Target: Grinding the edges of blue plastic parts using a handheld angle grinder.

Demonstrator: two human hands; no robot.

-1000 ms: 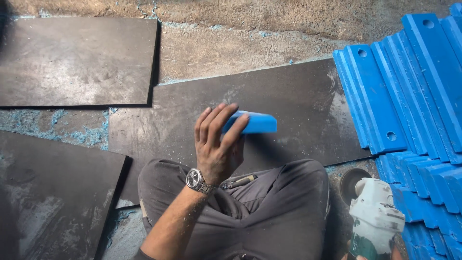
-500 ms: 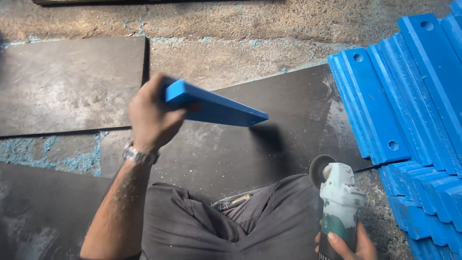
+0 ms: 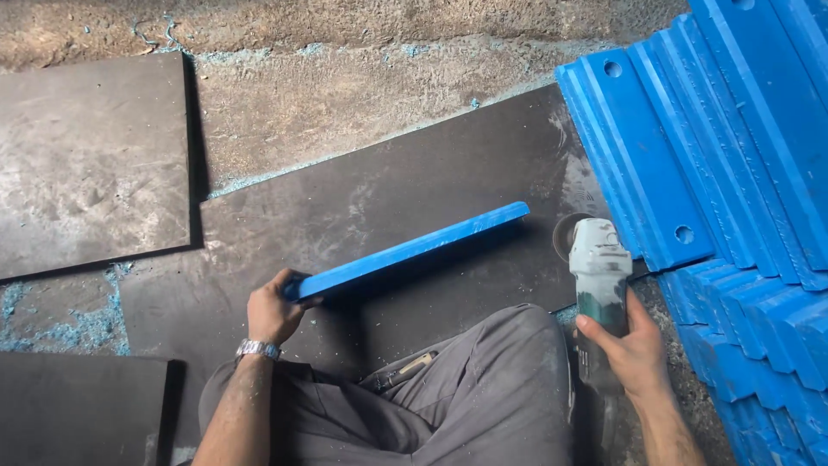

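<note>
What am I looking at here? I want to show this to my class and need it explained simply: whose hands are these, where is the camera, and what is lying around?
The camera sits on a person's head and looks down, so you see their own arms and their lap in grey trousers. No machine is doing the work, only two bare hands. The left hand, with a wristwatch, grips one end of a long blue bar stood on its edge on a dark sheet on the ground. The right hand holds an angle grinder, a handheld power tool with a round disc at its front. To the right lies a stack of similar blue bars with holes. More dark sheets lie at left, with blue shavings scattered about.
</note>
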